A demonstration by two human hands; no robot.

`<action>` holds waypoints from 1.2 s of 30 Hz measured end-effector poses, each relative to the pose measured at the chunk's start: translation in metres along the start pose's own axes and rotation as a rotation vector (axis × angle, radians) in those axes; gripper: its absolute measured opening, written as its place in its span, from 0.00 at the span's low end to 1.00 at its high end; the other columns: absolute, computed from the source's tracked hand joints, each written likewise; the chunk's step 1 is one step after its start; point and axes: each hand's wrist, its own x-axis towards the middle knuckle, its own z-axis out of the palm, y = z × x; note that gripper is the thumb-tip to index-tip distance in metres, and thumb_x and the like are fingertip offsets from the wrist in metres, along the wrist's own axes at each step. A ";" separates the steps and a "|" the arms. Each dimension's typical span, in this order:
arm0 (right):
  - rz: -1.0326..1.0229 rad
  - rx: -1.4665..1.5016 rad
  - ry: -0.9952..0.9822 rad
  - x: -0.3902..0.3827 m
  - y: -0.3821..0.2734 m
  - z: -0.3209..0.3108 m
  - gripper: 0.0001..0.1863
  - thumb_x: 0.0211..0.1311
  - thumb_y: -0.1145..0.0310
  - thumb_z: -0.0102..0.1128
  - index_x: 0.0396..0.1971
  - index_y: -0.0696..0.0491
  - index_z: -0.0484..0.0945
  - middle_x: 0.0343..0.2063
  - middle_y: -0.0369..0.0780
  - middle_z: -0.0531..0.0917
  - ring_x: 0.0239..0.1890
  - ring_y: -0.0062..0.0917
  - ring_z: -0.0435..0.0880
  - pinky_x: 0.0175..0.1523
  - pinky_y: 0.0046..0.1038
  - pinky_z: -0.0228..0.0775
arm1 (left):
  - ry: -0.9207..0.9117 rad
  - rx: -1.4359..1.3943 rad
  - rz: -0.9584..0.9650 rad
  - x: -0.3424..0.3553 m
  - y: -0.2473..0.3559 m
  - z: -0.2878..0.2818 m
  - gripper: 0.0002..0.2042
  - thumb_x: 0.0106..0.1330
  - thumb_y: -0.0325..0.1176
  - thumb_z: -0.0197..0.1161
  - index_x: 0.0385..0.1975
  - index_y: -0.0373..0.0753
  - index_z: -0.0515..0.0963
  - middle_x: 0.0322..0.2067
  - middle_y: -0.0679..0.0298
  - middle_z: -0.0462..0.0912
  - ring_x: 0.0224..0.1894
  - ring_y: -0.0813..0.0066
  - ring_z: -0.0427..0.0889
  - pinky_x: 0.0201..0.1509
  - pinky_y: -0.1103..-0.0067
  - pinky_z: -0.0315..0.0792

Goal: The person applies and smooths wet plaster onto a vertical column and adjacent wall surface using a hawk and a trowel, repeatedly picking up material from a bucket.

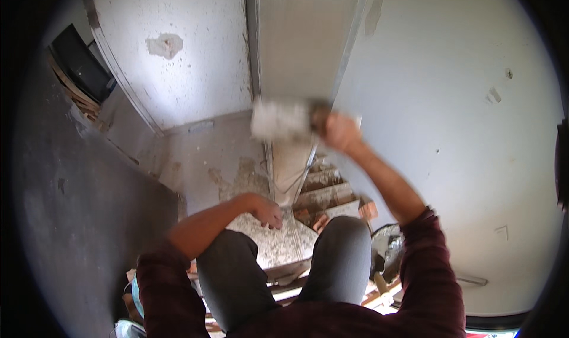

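Note:
My right hand (342, 131) is raised and wrapped round the handle of a plastering trowel (280, 120). Its pale, wide blade is smeared by motion and reaches leftward across the narrow wall strip (305, 47). Whether the blade touches that surface I cannot tell. Lower down, my left hand (268, 212) hangs between my knees with loosely bent fingers and nothing visible in it. Beneath it lies a pale, speckled board or slab (278, 243).
White walls flank the strip, the left one with a grey patch (165, 45). Steps with rubble (326, 187) descend past a brick (368, 210). A bucket-like container (388, 246) stands by my right knee. A dark panel (89, 207) rises at left; a black screen-like object (80, 62) lies beyond.

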 end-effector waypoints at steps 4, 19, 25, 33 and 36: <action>0.025 -0.126 0.559 0.043 -0.010 -0.158 0.15 0.67 0.56 0.53 0.33 0.50 0.83 0.22 0.48 0.84 0.27 0.44 0.85 0.33 0.43 0.79 | 0.008 -0.078 -0.038 0.002 -0.032 -0.005 0.24 0.71 0.49 0.54 0.52 0.32 0.78 0.44 0.58 0.84 0.38 0.70 0.82 0.45 0.72 0.76; -0.117 -0.173 -0.066 -0.029 0.035 0.119 0.14 0.63 0.64 0.51 0.43 0.48 0.82 0.31 0.47 0.86 0.35 0.40 0.88 0.39 0.45 0.80 | 1.237 -1.080 -0.017 -0.025 -0.129 0.174 0.22 0.71 0.49 0.54 0.53 0.38 0.77 0.45 0.65 0.79 0.42 0.76 0.75 0.51 0.76 0.70; -0.250 -0.006 -0.229 -0.097 0.100 0.001 0.17 0.66 0.59 0.53 0.35 0.60 0.80 0.37 0.55 0.83 0.38 0.43 0.84 0.39 0.41 0.78 | 1.378 -1.119 -0.365 0.005 -0.138 0.315 0.24 0.71 0.51 0.54 0.56 0.38 0.71 0.50 0.63 0.72 0.47 0.73 0.69 0.56 0.73 0.65; 0.592 0.698 -0.665 -0.283 0.137 -0.091 0.13 0.64 0.64 0.63 0.40 0.56 0.73 0.23 0.34 0.76 0.21 0.17 0.74 0.27 0.22 0.70 | 1.264 -0.455 -0.896 0.027 -0.124 0.454 0.29 0.69 0.53 0.53 0.61 0.38 0.62 0.56 0.60 0.62 0.55 0.68 0.60 0.61 0.69 0.57; 0.827 0.715 -0.693 -0.354 0.125 -0.043 0.13 0.66 0.63 0.59 0.40 0.58 0.71 0.22 0.37 0.76 0.19 0.20 0.76 0.25 0.27 0.71 | 1.215 -0.308 -0.995 0.026 -0.115 0.477 0.31 0.69 0.54 0.53 0.62 0.38 0.59 0.59 0.59 0.59 0.58 0.66 0.57 0.63 0.67 0.54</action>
